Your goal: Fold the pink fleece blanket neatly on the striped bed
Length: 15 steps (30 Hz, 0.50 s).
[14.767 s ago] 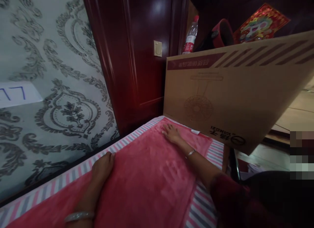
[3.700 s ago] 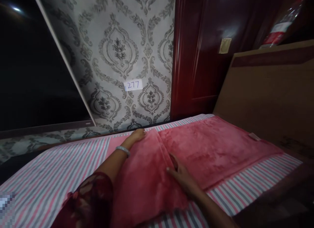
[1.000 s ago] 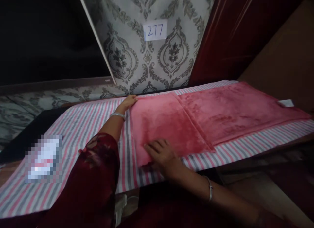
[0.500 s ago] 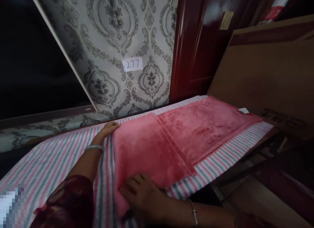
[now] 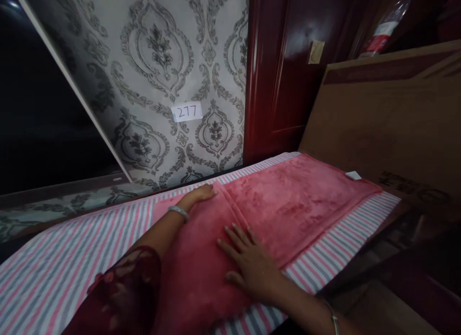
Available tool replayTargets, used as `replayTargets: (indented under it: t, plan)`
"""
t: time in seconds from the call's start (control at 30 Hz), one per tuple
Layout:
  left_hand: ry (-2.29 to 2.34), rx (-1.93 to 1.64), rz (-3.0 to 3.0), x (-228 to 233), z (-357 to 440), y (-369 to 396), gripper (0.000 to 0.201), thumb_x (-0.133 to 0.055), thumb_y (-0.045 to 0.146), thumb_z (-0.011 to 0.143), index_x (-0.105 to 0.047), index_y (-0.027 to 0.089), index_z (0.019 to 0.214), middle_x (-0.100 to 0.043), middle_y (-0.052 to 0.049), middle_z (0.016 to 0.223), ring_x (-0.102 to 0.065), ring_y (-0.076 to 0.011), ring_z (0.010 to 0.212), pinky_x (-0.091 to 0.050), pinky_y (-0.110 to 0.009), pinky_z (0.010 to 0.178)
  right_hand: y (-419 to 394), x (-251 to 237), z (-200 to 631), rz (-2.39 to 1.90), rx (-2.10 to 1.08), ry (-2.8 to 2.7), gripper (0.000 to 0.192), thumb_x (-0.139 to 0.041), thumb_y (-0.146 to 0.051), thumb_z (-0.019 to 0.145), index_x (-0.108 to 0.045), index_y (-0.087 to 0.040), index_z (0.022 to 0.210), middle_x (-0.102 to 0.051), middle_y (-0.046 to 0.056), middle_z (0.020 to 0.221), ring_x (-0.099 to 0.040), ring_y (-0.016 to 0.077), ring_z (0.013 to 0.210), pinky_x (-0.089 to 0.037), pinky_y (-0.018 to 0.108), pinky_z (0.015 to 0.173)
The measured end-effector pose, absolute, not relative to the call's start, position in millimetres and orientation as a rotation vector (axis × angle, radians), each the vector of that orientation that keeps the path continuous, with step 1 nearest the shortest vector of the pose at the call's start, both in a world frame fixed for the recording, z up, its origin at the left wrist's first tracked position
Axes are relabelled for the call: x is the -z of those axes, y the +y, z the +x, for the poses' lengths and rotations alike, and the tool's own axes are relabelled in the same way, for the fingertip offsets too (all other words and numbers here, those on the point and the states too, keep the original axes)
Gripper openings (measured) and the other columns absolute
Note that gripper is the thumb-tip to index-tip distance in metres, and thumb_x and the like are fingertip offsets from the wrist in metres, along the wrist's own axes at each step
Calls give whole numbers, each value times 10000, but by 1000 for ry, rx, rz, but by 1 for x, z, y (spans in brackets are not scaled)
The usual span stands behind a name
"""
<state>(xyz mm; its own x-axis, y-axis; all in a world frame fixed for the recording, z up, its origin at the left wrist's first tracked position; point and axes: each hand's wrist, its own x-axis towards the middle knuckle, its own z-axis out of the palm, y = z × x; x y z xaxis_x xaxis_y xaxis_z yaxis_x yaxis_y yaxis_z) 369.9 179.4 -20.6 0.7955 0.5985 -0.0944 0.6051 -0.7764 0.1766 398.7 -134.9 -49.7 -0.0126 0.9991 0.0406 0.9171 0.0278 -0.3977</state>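
A pink plush cloth (image 5: 295, 195) with a faint raised pattern lies partly folded over itself on a striped sheet (image 5: 90, 243). Its folded flap (image 5: 194, 267) covers the near left part, and the flap's edge runs slantwise across the middle. My left hand (image 5: 203, 193) rests on the far side of the flap, fingers stretched towards its corner. Flat on the flap near that edge lies my right hand (image 5: 254, 265), its fingers spread. A small white tag (image 5: 353, 175) sticks out at the cloth's far right edge.
Behind stands a patterned wall with a paper label (image 5: 187, 112) reading 277. A dark screen (image 5: 46, 104) is at the left. To the right are a dark red door (image 5: 277, 85), a large cardboard box (image 5: 389, 109) and a plastic bottle (image 5: 385, 30).
Both hands have moved right across the cloth, my right hand also away from me, now spread flat. My left hand has left the flap's left corner. The view has shifted slightly.
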Motion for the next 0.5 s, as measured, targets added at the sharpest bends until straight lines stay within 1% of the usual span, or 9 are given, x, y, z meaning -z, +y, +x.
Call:
replayTargets:
  t: [0.03, 0.1, 0.17, 0.2, 0.3, 0.4, 0.5]
  plan:
    - [969, 64, 2790, 24, 381, 174, 641, -448, 557, 878, -541, 155, 1368, -534, -152, 1445, -537, -270, 1289, -422, -347, 1029, -137, 53, 398, -1945, -395, -1995, 750, -558, -579, 902, -235, -367, 1545, -97, 68, 1645, -33, 301, 1514, -32, 583, 1202]
    - [1059, 64, 2794, 32, 397, 160, 672, -394, 561, 910, -468, 144, 1432, -488, -178, 1478, -510, -312, 1313, -404, -437, 1050, -140, 62, 396, -1915, -428, -1969, 768, -555, -597, 896, -195, -403, 1546, -38, 50, 1648, -6, 306, 1513, -22, 590, 1201]
    - [1130, 16, 2826, 43, 404, 147, 670, -331, 529, 948, -395, 125, 1478, -439, -203, 1508, -451, -356, 1354, -360, -536, 1067, -140, 71, 395, -1888, -456, -1937, 783, -559, -599, 892, -168, -421, 1547, 0, 47, 1647, 27, 327, 1507, -11, 614, 1192]
    - [1148, -23, 2851, 49, 405, 141, 656, -302, 504, 966, -362, 122, 1495, -413, -203, 1526, -410, -360, 1381, -332, -560, 1080, -140, 75, 396, -1876, -474, -1925, 792, -561, -598, 890, -160, -420, 1549, 9, 51, 1645, 42, 338, 1503, -8, 628, 1187]
    - [1163, -135, 2921, 62, 404, 131, 608, -245, 437, 998, -309, 134, 1521, -349, -170, 1572, -318, -320, 1438, -273, -547, 1125, -141, 82, 400, -1818, -528, -1924, 816, -566, -590, 889, -147, -387, 1559, 3, 79, 1642, 50, 358, 1496, -14, 652, 1178]
    - [1183, -169, 2944, 66, 402, 131, 594, -246, 423, 1003, -320, 134, 1516, -357, -161, 1571, -321, -300, 1438, -277, -530, 1132, -143, 78, 404, -1772, -532, -1930, 818, -564, -583, 894, -159, -349, 1565, -15, 108, 1637, 26, 368, 1494, -28, 664, 1175]
    - [1180, -162, 2943, 63, 404, 133, 594, -273, 410, 996, -336, 120, 1511, -370, -156, 1565, -334, -290, 1435, -295, -513, 1131, -146, 68, 404, -1754, -505, -1922, 778, -505, -620, 911, -214, -307, 1561, -53, 135, 1631, -10, 379, 1491, -61, 668, 1173]
